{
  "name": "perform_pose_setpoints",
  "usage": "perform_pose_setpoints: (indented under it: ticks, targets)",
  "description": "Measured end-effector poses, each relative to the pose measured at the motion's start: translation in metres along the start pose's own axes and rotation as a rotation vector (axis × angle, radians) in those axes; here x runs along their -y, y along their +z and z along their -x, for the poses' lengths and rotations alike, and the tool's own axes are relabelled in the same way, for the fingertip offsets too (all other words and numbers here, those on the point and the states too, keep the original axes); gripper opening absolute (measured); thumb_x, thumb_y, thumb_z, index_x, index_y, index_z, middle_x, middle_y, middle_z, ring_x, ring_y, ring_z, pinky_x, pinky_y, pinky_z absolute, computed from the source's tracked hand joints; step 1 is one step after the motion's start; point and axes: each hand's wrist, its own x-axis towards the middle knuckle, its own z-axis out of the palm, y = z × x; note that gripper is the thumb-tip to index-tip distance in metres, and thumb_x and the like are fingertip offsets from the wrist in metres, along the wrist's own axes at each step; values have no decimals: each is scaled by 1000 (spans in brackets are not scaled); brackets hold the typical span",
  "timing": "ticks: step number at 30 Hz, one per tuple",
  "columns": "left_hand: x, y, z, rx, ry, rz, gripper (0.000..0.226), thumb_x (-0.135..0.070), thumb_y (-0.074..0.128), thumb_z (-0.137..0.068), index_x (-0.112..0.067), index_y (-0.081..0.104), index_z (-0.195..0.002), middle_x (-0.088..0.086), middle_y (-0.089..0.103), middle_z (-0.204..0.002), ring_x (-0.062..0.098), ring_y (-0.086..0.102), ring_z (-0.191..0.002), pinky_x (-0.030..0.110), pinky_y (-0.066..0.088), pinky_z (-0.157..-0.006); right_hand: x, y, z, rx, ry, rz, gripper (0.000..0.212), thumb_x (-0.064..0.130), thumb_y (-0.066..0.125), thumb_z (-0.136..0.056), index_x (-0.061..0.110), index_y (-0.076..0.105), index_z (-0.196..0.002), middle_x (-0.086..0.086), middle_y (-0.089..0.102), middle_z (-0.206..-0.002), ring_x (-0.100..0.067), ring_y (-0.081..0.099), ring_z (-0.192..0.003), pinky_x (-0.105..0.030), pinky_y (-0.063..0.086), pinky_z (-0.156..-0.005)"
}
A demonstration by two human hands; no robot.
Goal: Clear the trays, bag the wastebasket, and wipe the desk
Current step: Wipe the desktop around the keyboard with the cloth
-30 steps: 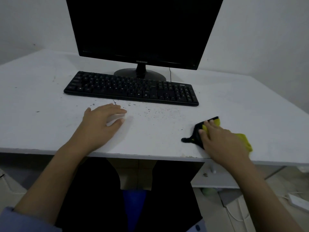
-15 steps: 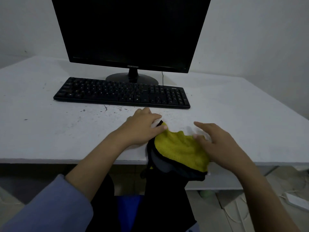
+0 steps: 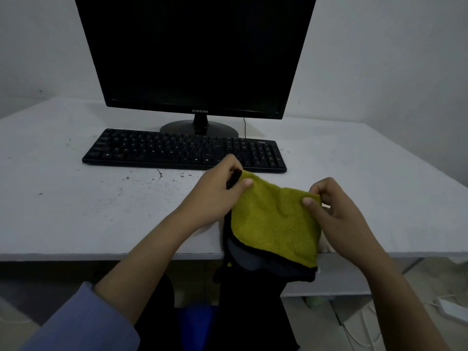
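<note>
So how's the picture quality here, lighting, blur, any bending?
Head view: dim and underexposed; the monitor is a featureless black, no glare; wide-angle bending leans its edges and curves the desk; the cloth is sharp, with no evident motion blur.

Dark Samsung monitor (image 3: 195,54) behind black keyboard (image 3: 182,151), white power strip (image 3: 453,308) on floor

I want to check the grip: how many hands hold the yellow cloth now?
2. The left hand pinches the top left corner of the cloth; the right hand pinches the top right corner. The cloth hangs over the desk edge.
</note>
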Motion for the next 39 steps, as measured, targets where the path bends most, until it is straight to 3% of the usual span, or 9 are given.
perform_pose_setpoints:
  ticks: [4,8,11,16,19,22,27,34,39]
  targets:
    - [-6,-14,0,-98,16,102,14,-21,57,-89,-11,48,-89,8,57,-82,16,55,-75,34,46,-67,5,-2,-9,56,124,-105,11,21,51,-92,19,45,-83,3,51,-86,-11,51,-69,-35,55,-59]
    - [-10,-33,-1,-71,47,92,10,-14,58,-88,-14,48,-86,-4,54,-72,4,52,-66,20,42,-63,11,-2,-14,231,240,-295,10,14,54,-90,11,48,-82,0,55,-81,-7,59,-66,-29,56,-63]
    - [-14,-49,0,-15,38,67,7,-11,60,-87,-16,55,-84,-1,59,-79,-1,58,-72,13,47,-65,21,-6,-21,265,233,-397,9,10,55,-89,9,50,-81,-3,61,-75,-7,62,-67,-24,56,-62]
    - [-24,-78,4,61,-31,129,11,-21,73,-69,-15,69,-78,7,71,-86,16,68,-83,24,56,-74,38,-14,-32,253,156,-424,14,21,65,-75,11,56,-74,6,61,-62,-4,60,-62,-25,56,-60]
    - [-34,-92,5,-24,-50,156,21,-30,74,-58,-15,71,-72,11,72,-82,24,70,-83,33,59,-75,51,-19,-36,219,100,-438,23,32,71,-59,14,58,-67,6,59,-59,-5,58,-60,-23,53,-58]
    - [-43,-93,6,-168,-30,73,17,-21,80,-64,-16,67,-74,8,70,-80,25,68,-78,40,60,-72,64,-13,-43,154,64,-450,18,23,72,-68,15,56,-68,7,57,-57,-6,57,-57,-25,52,-54]
    - [-59,-76,7,-396,53,-44,21,-22,77,-71,-25,60,-82,-2,63,-78,9,58,-65,22,54,-62,93,21,-49,-23,22,-496,13,6,65,-81,14,55,-75,-5,53,-65,-13,57,-57,-26,50,-47]
    - [-61,-62,15,-493,92,239,28,-21,74,-74,-21,62,-100,-8,70,-88,3,68,-80,21,57,-71,129,54,-51,150,-11,-551,27,16,56,-90,17,59,-116,-10,63,-81,-14,67,-71,-32,60,-62]
    - [-45,-72,25,-563,120,362,48,-32,71,-64,-22,50,-106,-5,61,-111,8,69,-78,21,56,-70,140,65,-63,284,-31,-456,13,15,57,-89,12,67,-97,-12,68,-85,-21,69,-78,-35,61,-69]
